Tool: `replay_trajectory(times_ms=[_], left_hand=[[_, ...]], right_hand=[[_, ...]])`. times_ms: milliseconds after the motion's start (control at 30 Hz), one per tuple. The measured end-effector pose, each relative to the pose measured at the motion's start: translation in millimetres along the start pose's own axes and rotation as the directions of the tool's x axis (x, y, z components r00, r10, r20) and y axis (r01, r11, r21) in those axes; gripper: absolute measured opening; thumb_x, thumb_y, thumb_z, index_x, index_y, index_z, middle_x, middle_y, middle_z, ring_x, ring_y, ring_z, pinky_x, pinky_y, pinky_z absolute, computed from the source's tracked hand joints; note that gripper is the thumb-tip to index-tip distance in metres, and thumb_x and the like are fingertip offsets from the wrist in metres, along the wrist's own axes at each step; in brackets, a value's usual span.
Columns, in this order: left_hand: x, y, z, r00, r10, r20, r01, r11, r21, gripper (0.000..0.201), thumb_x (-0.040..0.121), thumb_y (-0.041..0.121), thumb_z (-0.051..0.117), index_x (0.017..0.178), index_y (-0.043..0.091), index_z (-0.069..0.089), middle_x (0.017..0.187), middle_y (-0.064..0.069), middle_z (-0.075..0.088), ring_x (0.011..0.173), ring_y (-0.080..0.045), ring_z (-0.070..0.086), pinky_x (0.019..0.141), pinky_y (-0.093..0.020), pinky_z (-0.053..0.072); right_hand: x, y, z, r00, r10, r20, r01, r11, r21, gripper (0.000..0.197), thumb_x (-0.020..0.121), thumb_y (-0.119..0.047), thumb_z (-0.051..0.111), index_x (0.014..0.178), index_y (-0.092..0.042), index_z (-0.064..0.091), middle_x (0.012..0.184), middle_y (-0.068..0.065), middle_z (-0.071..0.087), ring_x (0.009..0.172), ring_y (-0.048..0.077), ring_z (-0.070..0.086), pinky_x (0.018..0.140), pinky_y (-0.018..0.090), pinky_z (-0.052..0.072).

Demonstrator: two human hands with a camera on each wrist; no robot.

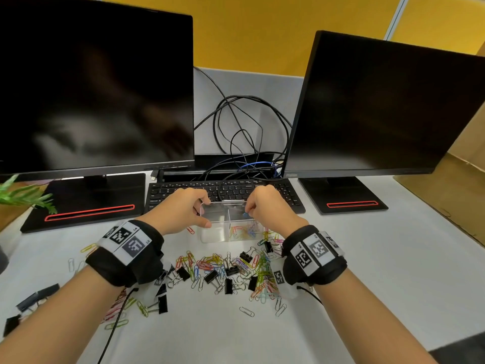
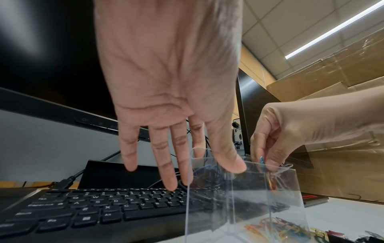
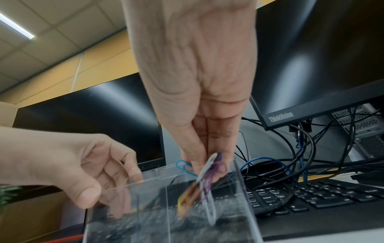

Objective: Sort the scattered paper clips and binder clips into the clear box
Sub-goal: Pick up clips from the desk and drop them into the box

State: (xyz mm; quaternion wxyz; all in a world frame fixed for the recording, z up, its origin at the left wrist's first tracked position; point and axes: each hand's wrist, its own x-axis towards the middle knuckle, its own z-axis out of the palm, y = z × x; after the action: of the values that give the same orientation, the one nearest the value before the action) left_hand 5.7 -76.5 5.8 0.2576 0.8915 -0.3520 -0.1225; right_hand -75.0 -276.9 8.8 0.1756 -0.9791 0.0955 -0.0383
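The clear box (image 1: 214, 233) (image 2: 249, 197) (image 3: 145, 213) stands just in front of the keyboard, split into two compartments. Its right compartment holds coloured paper clips (image 1: 242, 231); the left one looks empty. My left hand (image 1: 204, 213) grips the box's left end, thumb (image 2: 234, 166) on the near wall and the fingers behind the far rim. My right hand (image 1: 248, 212) (image 3: 205, 161) hovers over the right compartment and pinches a small bunch of paper clips (image 3: 207, 177) (image 2: 261, 160), blue, white, purple and orange. More paper clips (image 1: 262, 271) and black binder clips (image 1: 210, 276) lie scattered on the desk between my wrists.
A black keyboard (image 1: 183, 193) lies right behind the box. Two dark monitors (image 1: 94, 88) (image 1: 380, 106) stand at the back on black bases, with tangled cables (image 1: 244, 132) between them. A green plant (image 1: 23, 195) is at the left, cardboard (image 1: 462, 179) at the right.
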Motion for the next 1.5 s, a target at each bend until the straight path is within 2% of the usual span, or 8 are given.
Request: replay_trajectory(times_ms=[167, 367, 467, 533, 700, 900, 1033, 1500], left_hand=[[0.4, -0.7, -0.2, 1.000, -0.001, 0.000, 0.001, 1.000, 0.002, 0.048, 0.072, 0.029, 0.082, 0.113, 0.019, 0.058, 0.091, 0.005, 0.064, 0.081, -0.013, 0.063, 0.078, -0.035, 0.055], [-0.1, -0.7, 0.4, 1.000, -0.002, 0.000, 0.002, 1.000, 0.000, 0.049, 0.073, 0.028, 0.082, 0.115, 0.019, 0.058, 0.092, 0.004, 0.064, 0.084, -0.015, 0.063, 0.081, -0.036, 0.055], [-0.6, -0.7, 0.9, 1.000, -0.001, -0.006, 0.001, 1.000, -0.005, 0.049, 0.073, 0.028, 0.082, 0.115, 0.019, 0.059, 0.092, 0.004, 0.064, 0.083, -0.015, 0.063, 0.080, -0.035, 0.055], [-1.1, -0.1, 1.0, 1.000, -0.003, -0.004, 0.003, 1.000, -0.009, 0.048, 0.073, 0.027, 0.082, 0.114, 0.019, 0.059, 0.092, 0.003, 0.064, 0.084, -0.015, 0.063, 0.080, -0.034, 0.055], [-2.0, -0.7, 0.9, 1.000, 0.000, -0.012, 0.000, 1.000, -0.018, 0.049, 0.072, 0.026, 0.083, 0.113, 0.016, 0.060, 0.093, 0.000, 0.064, 0.084, -0.017, 0.064, 0.080, -0.036, 0.055], [-1.9, 0.6, 0.9, 1.000, -0.002, -0.016, 0.002, 1.000, -0.022, 0.049, 0.071, 0.026, 0.083, 0.113, 0.017, 0.060, 0.094, -0.001, 0.064, 0.086, -0.018, 0.063, 0.083, -0.039, 0.055], [-2.0, 0.9, 1.3, 1.000, -0.010, -0.018, 0.009, 1.000, -0.022, 0.049, 0.071, 0.026, 0.083, 0.113, 0.018, 0.060, 0.094, 0.000, 0.065, 0.085, -0.018, 0.064, 0.082, -0.038, 0.056], [-3.4, 1.7, 1.5, 1.000, -0.008, -0.014, 0.008, 1.000, -0.021, 0.048, 0.073, 0.025, 0.082, 0.115, 0.017, 0.059, 0.095, 0.000, 0.065, 0.085, -0.015, 0.064, 0.083, -0.037, 0.056]], right_hand=[[-8.5, 2.6, -2.8, 0.997, -0.059, -0.039, 0.062, 0.996, 0.072, 0.018, 0.077, 0.003, 0.057, 0.069, -0.002, 0.072, 0.077, 0.015, 0.071, 0.074, 0.028, 0.067, 0.077, 0.042, 0.057], [-21.7, 18.7, -17.3, 0.982, 0.049, -0.181, -0.024, 0.990, 0.137, 0.016, 0.087, -0.010, 0.058, 0.083, -0.014, 0.073, 0.081, 0.005, 0.070, 0.076, 0.023, 0.065, 0.069, 0.036, 0.056], [-29.7, 35.2, -19.8, 0.989, 0.132, -0.061, -0.127, 0.988, 0.087, 0.019, 0.085, -0.006, 0.052, 0.082, -0.012, 0.070, 0.085, 0.008, 0.068, 0.080, 0.028, 0.064, 0.069, 0.033, 0.053], [-37.5, 46.7, -21.0, 0.977, 0.204, 0.061, -0.207, 0.977, 0.048, 0.012, 0.086, -0.014, 0.061, 0.096, -0.012, 0.067, 0.097, 0.007, 0.065, 0.093, 0.028, 0.062, 0.075, 0.031, 0.050], [-61.3, 67.2, -25.4, 0.867, 0.380, 0.322, -0.384, 0.922, -0.053, 0.069, 0.072, -0.041, 0.079, 0.128, -0.013, 0.049, 0.130, 0.004, 0.048, 0.103, 0.020, 0.053, 0.079, 0.031, 0.048], [-69.2, 69.0, -24.0, 0.766, 0.441, 0.468, -0.446, 0.889, -0.108, 0.087, 0.065, -0.038, 0.085, 0.135, -0.017, 0.040, 0.134, 0.004, 0.045, 0.112, 0.024, 0.051, 0.095, 0.042, 0.050], [-67.0, 63.8, -18.2, 0.769, 0.412, 0.488, -0.441, 0.896, -0.062, 0.079, 0.061, -0.026, 0.088, 0.126, -0.017, 0.043, 0.118, 0.002, 0.049, 0.097, 0.022, 0.056, 0.088, 0.042, 0.055], [-59.0, 63.2, -7.3, 0.871, 0.325, 0.368, -0.313, 0.945, -0.093, 0.039, 0.069, -0.007, 0.082, 0.104, -0.008, 0.064, 0.115, 0.009, 0.058, 0.087, 0.022, 0.058, 0.074, 0.032, 0.056]])
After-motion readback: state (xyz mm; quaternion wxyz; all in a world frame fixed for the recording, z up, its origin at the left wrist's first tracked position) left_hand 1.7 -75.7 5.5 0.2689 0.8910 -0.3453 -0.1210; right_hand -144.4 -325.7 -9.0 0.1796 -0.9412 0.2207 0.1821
